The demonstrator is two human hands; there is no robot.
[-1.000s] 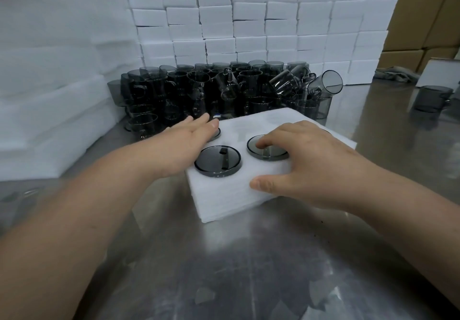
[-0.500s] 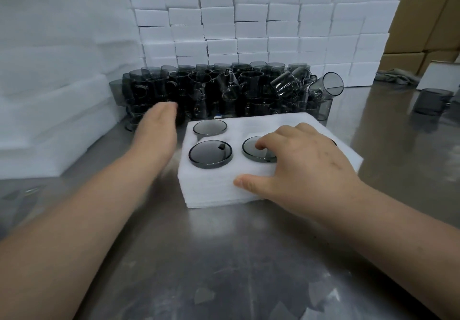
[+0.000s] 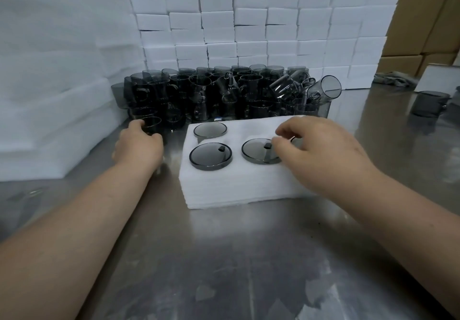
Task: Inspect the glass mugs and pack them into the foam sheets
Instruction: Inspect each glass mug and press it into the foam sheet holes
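Observation:
A white foam block lies on the steel table with smoke-grey glass mugs sunk upside down in its holes: one at the front left, one behind it, one at the front middle. My right hand rests over the block's right part, fingers loosely curled, fingertips at the middle mug's base; it hides the hole behind. My left hand reaches left of the block and curls round a loose glass mug at the edge of the mug pile.
A wall of stacked white foam blocks stands behind the pile. Loose foam sheets are heaped at the left. Cardboard boxes rise at the right, and a single grey mug stands on the steel table.
My left hand left the foam block and moved left and back to a loose mug in the pile. My right hand lifted its fingers slightly on the block.

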